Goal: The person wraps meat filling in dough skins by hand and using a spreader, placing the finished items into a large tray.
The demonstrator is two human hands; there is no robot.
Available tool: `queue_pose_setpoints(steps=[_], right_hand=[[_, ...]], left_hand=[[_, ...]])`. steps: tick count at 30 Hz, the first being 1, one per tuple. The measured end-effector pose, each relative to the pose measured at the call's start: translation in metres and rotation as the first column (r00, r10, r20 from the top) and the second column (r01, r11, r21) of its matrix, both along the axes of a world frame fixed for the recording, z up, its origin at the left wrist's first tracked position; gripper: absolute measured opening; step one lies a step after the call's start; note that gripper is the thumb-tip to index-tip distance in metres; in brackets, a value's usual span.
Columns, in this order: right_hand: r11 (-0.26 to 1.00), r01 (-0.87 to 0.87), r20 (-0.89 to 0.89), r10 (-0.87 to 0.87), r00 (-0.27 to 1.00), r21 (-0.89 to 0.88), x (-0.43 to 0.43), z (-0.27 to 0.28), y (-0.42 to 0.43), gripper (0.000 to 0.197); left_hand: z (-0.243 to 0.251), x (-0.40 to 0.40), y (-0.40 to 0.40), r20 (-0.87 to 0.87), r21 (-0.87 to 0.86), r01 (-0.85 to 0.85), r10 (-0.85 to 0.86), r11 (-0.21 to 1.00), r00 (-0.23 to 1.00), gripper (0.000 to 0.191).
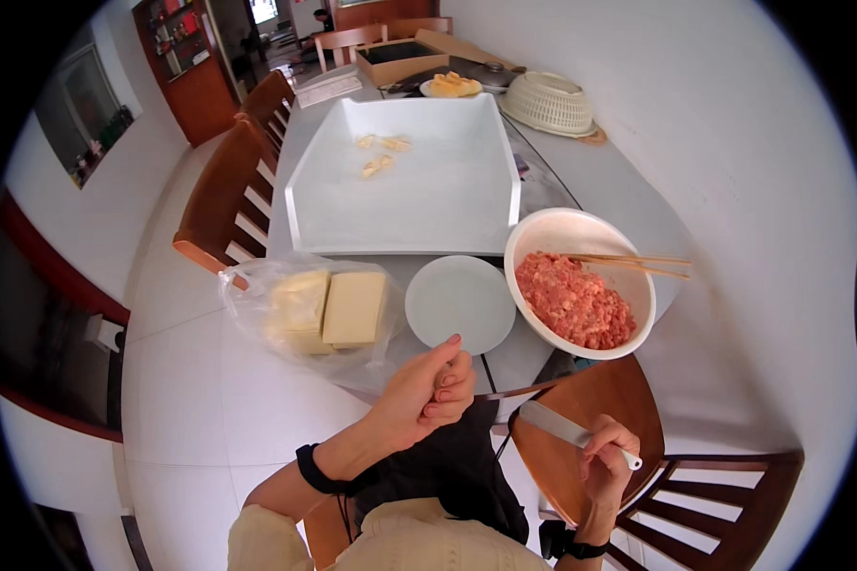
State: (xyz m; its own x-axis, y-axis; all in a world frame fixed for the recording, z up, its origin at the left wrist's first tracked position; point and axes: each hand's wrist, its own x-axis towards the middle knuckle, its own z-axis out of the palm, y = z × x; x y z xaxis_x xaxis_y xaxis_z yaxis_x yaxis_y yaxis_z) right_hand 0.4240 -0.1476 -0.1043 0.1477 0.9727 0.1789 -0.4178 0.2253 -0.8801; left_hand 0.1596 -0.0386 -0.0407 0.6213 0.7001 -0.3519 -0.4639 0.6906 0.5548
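Observation:
My left hand [435, 400] is in front of the table edge, its fingers curled in and the thumb up. Nothing shows in it, though the inside of the palm is hidden. In my right hand [608, 453] is a flat metal spatula [553, 422] with a white handle, its blade pointing left over a chair seat. A pale round plate [460, 303] lies just beyond my left hand. To its left, stacks of square dough wrappers [355, 308] sit in a clear plastic bag [246, 289]. A white bowl [571, 227] on the right holds raw minced meat [575, 303] and wooden chopsticks [632, 263].
A large white tray [400, 214] holds several folded dumplings [378, 165]. Behind it are a plate of bread-like pieces [453, 85], an upturned plastic basket [550, 104], a lidded pan [494, 74] and a cardboard box [402, 68]. Wooden chairs [232, 189] line the left side; another chair [714, 499] is at right.

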Motion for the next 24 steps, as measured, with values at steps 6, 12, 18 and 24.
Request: queue_pose_setpoints(steps=[6, 12, 18, 24], right_hand=[[1.0, -0.008, -0.012, 0.008, 1.0, 0.0, 0.019, -0.005, -0.009, 0.022], [0.999, -0.033, -0.032, 0.034, 0.999, 0.021, 0.037, -0.006, -0.008, 0.025], [0.999, -0.029, 0.002, 0.029, 1.0, -0.014, 0.054, -0.001, -0.006, 0.025], [0.999, -0.035, -0.005, 0.035, 0.999, -0.032, 0.066, 0.002, 0.004, 0.026]], left_hand=[[0.033, 0.009, -0.005, -0.144, 0.061, -0.109, 0.117, 0.992, 0.983, 0.046], [0.027, -0.003, 0.024, -0.118, 0.151, -0.113, 0.131, 0.982, 0.984, 0.043], [0.038, -0.008, 0.057, -0.03, 0.013, -0.253, 0.254, 0.967, 0.967, 0.043], [0.057, -0.017, 0.08, -0.052, -0.069, -0.296, 0.293, 0.953, 0.955, 0.049]])
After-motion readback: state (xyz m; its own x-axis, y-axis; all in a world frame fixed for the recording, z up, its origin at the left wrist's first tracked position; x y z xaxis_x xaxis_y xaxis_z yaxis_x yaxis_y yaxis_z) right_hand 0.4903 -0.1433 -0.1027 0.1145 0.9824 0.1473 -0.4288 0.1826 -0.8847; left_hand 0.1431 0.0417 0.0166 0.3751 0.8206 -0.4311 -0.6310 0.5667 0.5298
